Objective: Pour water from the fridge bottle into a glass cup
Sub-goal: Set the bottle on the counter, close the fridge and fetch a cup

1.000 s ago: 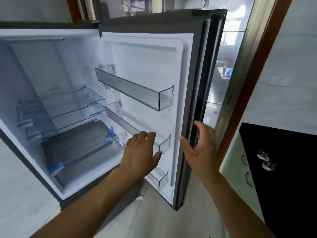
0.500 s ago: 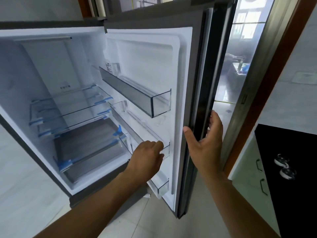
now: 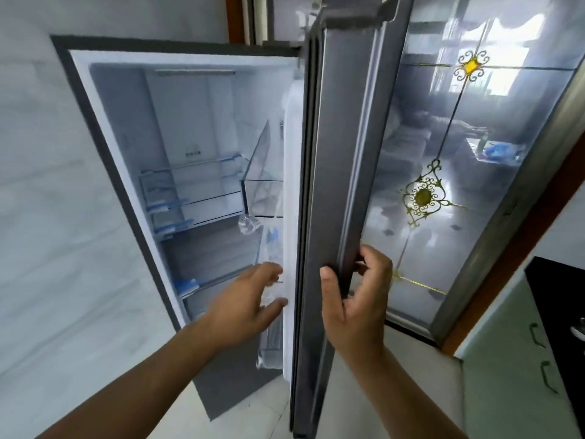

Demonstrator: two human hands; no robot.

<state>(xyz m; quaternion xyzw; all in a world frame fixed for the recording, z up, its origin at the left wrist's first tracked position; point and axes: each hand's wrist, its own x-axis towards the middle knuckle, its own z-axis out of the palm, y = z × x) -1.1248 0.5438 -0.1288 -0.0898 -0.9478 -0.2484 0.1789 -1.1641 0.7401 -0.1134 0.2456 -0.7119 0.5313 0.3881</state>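
Observation:
The grey fridge [image 3: 104,172] stands open with bare glass shelves [image 3: 196,198] inside; no bottle and no glass cup shows in this view. Its door [image 3: 345,153] is seen almost edge-on in the middle of the view. My right hand [image 3: 354,299] grips the door's outer edge, thumb on the inner side and fingers wrapped round the outside. My left hand [image 3: 250,302] hovers with fingers spread by the white inner liner of the door, in front of the clear door bins [image 3: 269,198]. It holds nothing.
A glass-panelled door with gold ornaments [image 3: 456,172] stands right behind the fridge door. A pale green cabinet [image 3: 512,369] with a black countertop [image 3: 560,299] sits at the right. A white marbled wall [image 3: 47,217] runs along the left; pale floor tiles lie below.
The fridge door has swung toward the fridge, from showing its inner face to nearly edge-on. My right hand has closed around its edge. My left hand has opened and pulled back from the lower bin.

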